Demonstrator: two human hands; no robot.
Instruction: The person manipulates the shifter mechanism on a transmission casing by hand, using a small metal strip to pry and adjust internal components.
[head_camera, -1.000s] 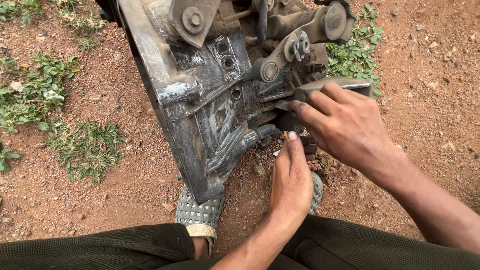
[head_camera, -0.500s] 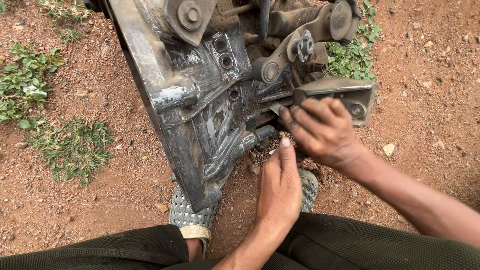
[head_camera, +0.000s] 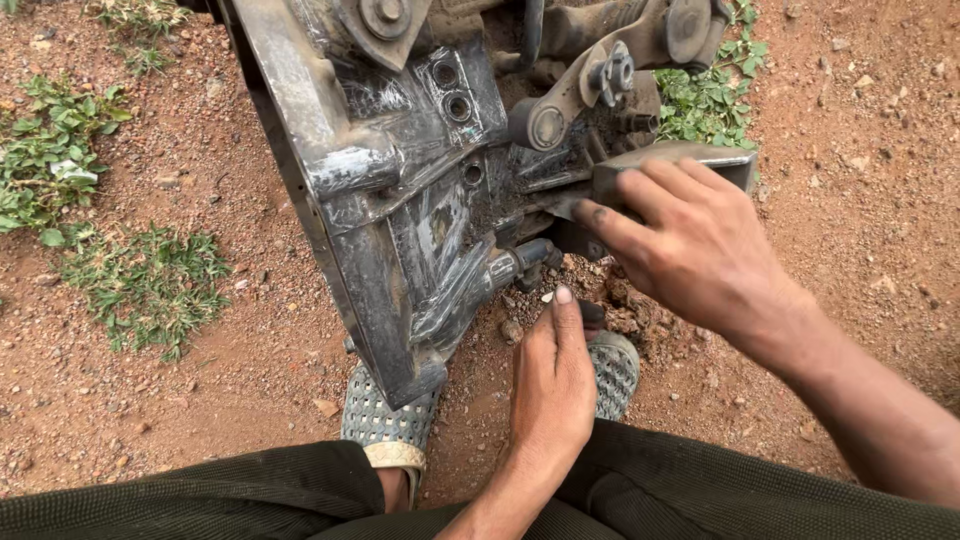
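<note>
1. The metal housing (head_camera: 400, 200) stands on the dirt ground (head_camera: 200, 380), far from me.
2. My right hand (head_camera: 690, 245) rests on its right-side bracket (head_camera: 680, 160).
3. My left hand (head_camera: 550, 390) lies near, above my sandals (head_camera: 385, 420).
4. Weeds (head_camera: 140, 280) lie left.

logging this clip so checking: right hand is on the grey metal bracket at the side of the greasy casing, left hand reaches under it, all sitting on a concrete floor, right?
Not quite. The head view shows red dirt ground with pebbles and small weeds, not a concrete floor. The rest holds: the right hand grips the grey metal bracket on the greasy casing, and the left hand reaches under it.
</note>
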